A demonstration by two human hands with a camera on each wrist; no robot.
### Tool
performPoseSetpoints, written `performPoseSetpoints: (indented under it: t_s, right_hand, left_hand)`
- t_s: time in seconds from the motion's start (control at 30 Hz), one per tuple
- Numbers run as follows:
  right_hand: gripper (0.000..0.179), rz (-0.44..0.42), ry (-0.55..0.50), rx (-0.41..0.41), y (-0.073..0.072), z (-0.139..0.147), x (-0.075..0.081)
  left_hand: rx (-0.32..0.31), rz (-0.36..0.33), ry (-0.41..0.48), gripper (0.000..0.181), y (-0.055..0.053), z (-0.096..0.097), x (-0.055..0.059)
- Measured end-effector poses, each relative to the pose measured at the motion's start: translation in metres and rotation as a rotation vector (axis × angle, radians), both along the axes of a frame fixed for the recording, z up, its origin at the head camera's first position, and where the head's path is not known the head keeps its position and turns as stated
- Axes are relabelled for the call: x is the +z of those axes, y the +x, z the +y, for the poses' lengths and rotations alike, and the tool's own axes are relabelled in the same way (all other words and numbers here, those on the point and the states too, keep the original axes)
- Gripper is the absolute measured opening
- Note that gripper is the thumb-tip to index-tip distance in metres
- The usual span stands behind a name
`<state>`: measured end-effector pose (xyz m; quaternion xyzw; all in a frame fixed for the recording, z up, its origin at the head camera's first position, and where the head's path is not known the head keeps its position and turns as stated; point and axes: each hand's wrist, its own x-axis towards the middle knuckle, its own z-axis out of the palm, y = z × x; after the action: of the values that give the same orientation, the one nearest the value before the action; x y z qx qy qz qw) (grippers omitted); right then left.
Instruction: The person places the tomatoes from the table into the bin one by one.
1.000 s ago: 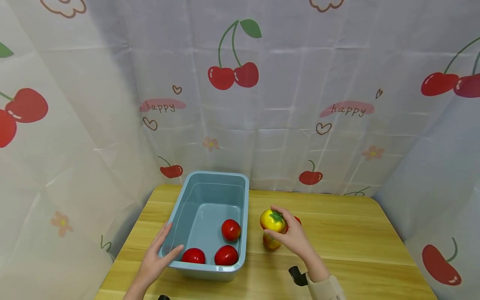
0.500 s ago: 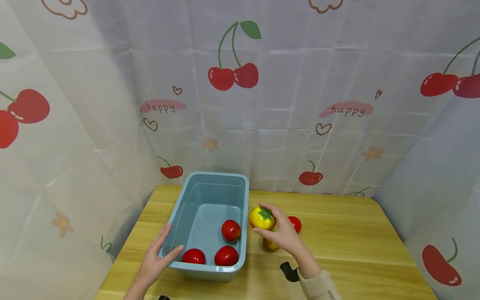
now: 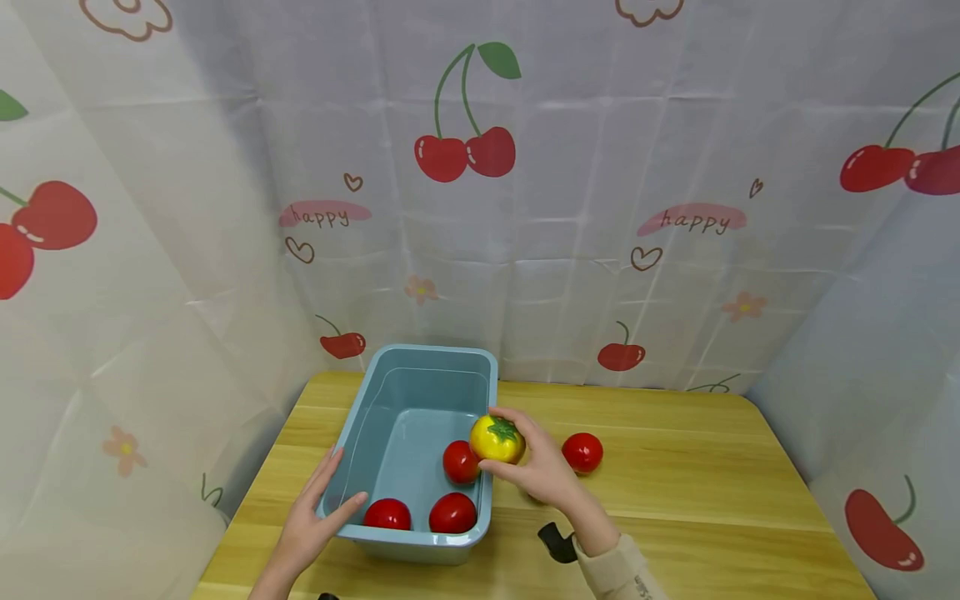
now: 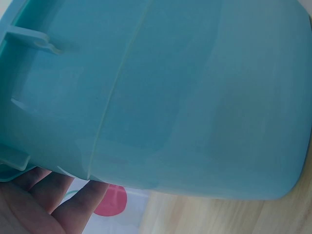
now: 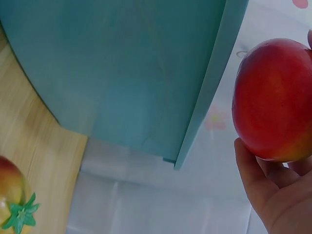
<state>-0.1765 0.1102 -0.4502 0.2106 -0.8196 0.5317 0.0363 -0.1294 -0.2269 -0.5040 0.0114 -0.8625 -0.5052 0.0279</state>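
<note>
My right hand (image 3: 546,467) holds a shiny toy tomato (image 3: 498,440), yellow round its green leafy top, between thumb and fingers. It overlaps the right rim of a blue plastic bin (image 3: 450,542); the right wrist view shows the red underside of the tomato (image 5: 275,100). At the bin's near left corner, my left hand (image 3: 303,523) grips the rim, thumb over the near edge. Its fingers (image 4: 80,207) show along the outer wall. Inside the bin lie three red fruits, one at the right (image 3: 461,462) and two by the near wall (image 3: 452,512).
A red round fruit (image 3: 582,452) lies on the wooden table (image 3: 690,475) to the right of my right hand. Another fruit with a green leafy top (image 5: 12,200) is on the table, mostly hidden by that hand in the head view. A cherry-printed curtain (image 3: 555,275) surrounds the table.
My right hand has moved left with the tomato, from above the table to the bin's right rim. The red fruit behind the hand has come into view. The left hand stays put.
</note>
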Motion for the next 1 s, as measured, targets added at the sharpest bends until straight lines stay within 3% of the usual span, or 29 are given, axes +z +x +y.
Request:
performPoseSetpoints:
  t_s: [0.5,0.77,1.0]
  right_hand:
    - [0.065,-0.026,0.048,0.082,0.004,-0.021,0.001]
    - [0.066,0.012,0.025,0.122,0.003,-0.023,-0.001]
    - [0.062,-0.019,-0.002,0.102,0.004,-0.019,-0.005]
  left_hand:
    - [0.009,-0.009,0.005,0.081,0.0,0.001,0.001]
    - [0.002,-0.004,0.01,0.08,0.0,0.001,0.002]
    - [-0.003,-0.007,0.019,0.079,0.0,0.001,0.003]
